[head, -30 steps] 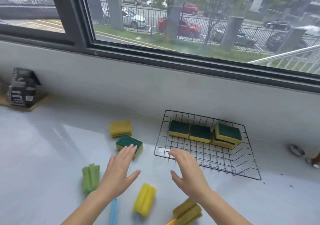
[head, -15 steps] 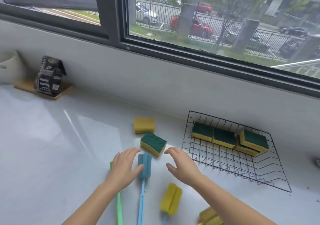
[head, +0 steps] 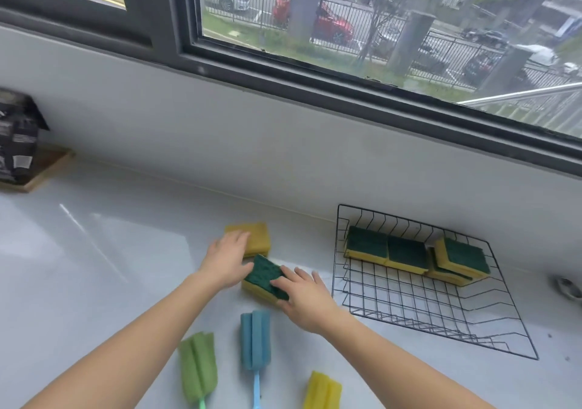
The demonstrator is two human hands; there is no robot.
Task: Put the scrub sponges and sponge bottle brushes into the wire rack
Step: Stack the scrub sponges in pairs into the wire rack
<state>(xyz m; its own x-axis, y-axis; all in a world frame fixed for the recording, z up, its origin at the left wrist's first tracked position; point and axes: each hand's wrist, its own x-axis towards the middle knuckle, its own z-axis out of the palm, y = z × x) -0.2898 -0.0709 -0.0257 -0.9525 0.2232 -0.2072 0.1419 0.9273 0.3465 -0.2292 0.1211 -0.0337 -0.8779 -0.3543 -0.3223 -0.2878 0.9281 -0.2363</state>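
A black wire rack (head: pixel 339 251) sits on the white counter at the right, with several green-topped scrub sponges (head: pixel 406 252) along its back. Left of it lie two loose sponges: a yellow one (head: pixel 256 237) and a green-topped one (head: pixel 263 274). My left hand (head: pixel 225 262) covers the yellow sponge's near-left corner. My right hand (head: pixel 307 298) has its fingers laid over the green-topped sponge. Both sponges rest on the counter. Nearer me lie three sponge bottle brushes: green (head: pixel 198 366), blue (head: pixel 255 339) and yellow (head: pixel 322 391).
A black carton (head: pixel 15 144) stands on a wooden board (head: pixel 47 170) at the far left. A metal object (head: pixel 568 287) lies at the right edge. A white wall and a window run behind the counter.
Both hands have moved forward from above the brushes onto the two loose sponges. The view has shifted left and down.
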